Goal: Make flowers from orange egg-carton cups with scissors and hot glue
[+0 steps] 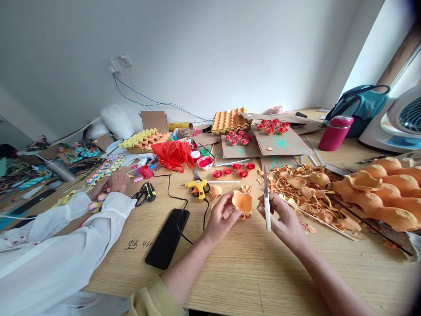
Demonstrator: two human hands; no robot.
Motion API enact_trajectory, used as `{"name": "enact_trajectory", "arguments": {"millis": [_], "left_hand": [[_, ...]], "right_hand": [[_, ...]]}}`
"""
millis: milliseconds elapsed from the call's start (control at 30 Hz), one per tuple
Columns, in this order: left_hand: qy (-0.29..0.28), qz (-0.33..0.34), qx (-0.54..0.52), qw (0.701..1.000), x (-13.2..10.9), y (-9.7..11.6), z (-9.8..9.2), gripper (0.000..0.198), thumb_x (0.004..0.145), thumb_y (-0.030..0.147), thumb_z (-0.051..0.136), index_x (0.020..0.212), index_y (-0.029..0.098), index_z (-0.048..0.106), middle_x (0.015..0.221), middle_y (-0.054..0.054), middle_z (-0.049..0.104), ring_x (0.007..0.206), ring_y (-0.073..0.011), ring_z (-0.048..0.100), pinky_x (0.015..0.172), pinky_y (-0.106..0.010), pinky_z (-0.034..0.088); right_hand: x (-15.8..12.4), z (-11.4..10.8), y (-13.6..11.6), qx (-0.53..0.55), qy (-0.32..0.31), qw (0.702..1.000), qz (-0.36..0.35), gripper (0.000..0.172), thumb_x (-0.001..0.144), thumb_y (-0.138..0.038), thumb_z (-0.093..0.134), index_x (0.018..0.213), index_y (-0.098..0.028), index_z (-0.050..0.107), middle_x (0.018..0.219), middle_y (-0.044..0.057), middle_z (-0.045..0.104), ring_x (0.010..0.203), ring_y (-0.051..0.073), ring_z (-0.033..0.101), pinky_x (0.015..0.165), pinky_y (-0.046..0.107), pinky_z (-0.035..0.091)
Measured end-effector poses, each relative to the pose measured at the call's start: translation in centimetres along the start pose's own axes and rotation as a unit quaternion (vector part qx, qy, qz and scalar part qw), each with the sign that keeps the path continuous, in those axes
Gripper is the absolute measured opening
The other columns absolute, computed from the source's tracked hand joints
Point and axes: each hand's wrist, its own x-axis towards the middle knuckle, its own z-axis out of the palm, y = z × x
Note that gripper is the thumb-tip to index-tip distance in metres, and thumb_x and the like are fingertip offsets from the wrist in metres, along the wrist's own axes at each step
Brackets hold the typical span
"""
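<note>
An orange egg-carton cup (242,202) with a wavy rim is pinched in my left hand (222,219), its hollow facing me. My right hand (283,219) grips scissors (266,204) with white handles, their blades pointing up and away, apart from the cup. Just beyond the cup lie small orange petal-shaped pieces (246,188). Close by on the left is a yellow glue gun (197,188) with orange-handled scissors (206,188) beside it. A heap of orange carton scraps (302,197) spreads to the right of my right hand.
Red paper flowers (242,174) sit on the table and on cardboard (279,140). Orange egg trays (388,188) stand at right, near a pink bottle (335,133). A black phone (167,239) lies at left. A co-worker's white sleeves (108,219) reach in from the left.
</note>
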Motion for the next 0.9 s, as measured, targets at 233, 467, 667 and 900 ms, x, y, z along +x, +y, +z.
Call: {"name": "enact_trajectory", "arguments": {"millis": [233,467,667,900], "left_hand": [[0.026,-0.031,-0.085,0.996,0.6,-0.3,-0.5,0.059,0.081,0.055,0.075,0.126,0.020,0.058,0.118,-0.011,0.071,0.098,-0.0249,0.073,0.078,-0.032,0.058],[0.036,-0.059,-0.175,0.982,0.7,-0.5,-0.7,0.061,0.081,0.052,0.077,0.129,0.024,0.053,0.117,-0.008,0.070,0.092,-0.0188,0.073,0.080,-0.030,0.056],[0.025,-0.032,-0.150,0.988,0.6,-0.2,-0.7,0.068,0.084,0.045,0.077,0.142,0.027,0.047,0.125,-0.008,0.065,0.100,-0.0204,0.072,0.086,-0.032,0.056],[0.018,0.007,-0.063,0.998,0.4,0.2,-0.6,0.063,0.082,0.040,0.079,0.137,0.027,0.050,0.134,-0.008,0.057,0.118,-0.0243,0.063,0.094,-0.034,0.057]], "right_hand": [[0.0,0.4,0.1,-0.046,-0.051,0.998,-0.014,0.028,0.091,-0.049,0.060,0.081,-0.023,0.054,0.069,-0.002,0.051,0.065,0.017,0.047,0.058,0.029,0.038],[0.0,0.5,0.5,-0.076,-0.073,0.994,-0.020,0.028,0.093,-0.048,0.056,0.079,-0.023,0.052,0.071,-0.002,0.050,0.065,0.016,0.047,0.059,0.029,0.039],[0.0,0.6,1.0,-0.087,-0.083,0.992,-0.030,0.028,0.096,-0.047,0.054,0.082,-0.023,0.052,0.071,-0.002,0.050,0.065,0.016,0.047,0.058,0.029,0.037],[0.0,0.8,1.1,-0.107,-0.096,0.989,-0.044,0.026,0.097,-0.043,0.052,0.081,-0.023,0.048,0.071,-0.002,0.051,0.065,0.016,0.047,0.060,0.029,0.038]]}}
